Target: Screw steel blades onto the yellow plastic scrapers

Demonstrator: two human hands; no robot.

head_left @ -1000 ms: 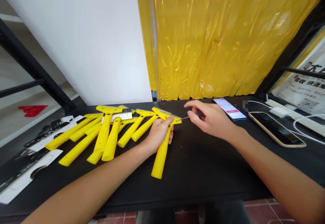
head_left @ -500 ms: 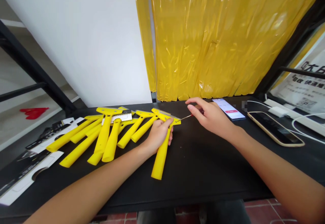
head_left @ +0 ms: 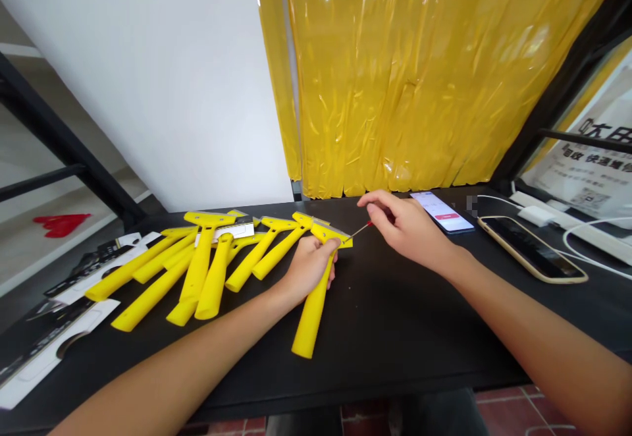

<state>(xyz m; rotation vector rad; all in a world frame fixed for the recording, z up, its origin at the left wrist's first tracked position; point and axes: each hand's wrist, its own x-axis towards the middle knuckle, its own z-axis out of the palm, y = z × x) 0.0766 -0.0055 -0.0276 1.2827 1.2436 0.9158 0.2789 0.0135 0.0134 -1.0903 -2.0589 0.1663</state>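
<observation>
A phone (head_left: 442, 212) lies screen up and lit on the black table (head_left: 419, 337), a red bar across its display. To its right lies a second phone (head_left: 530, 249) (dark-screened, in a tan case). Beyond that a white power strip (head_left: 600, 238) runs toward the right edge, with a charger (head_left: 536, 215) and white cables (head_left: 498, 199) beside it. A yellow curtain (head_left: 395, 80) hangs behind, next to a white panel (head_left: 182, 80). At far left, a red heart (head_left: 62, 225) sits by a shelf (head_left: 14, 284); red tiles (head_left: 508, 416) show below.

Yellow curtain (head_left: 395, 80); red-tiled floor (head_left: 506, 416)
</observation>
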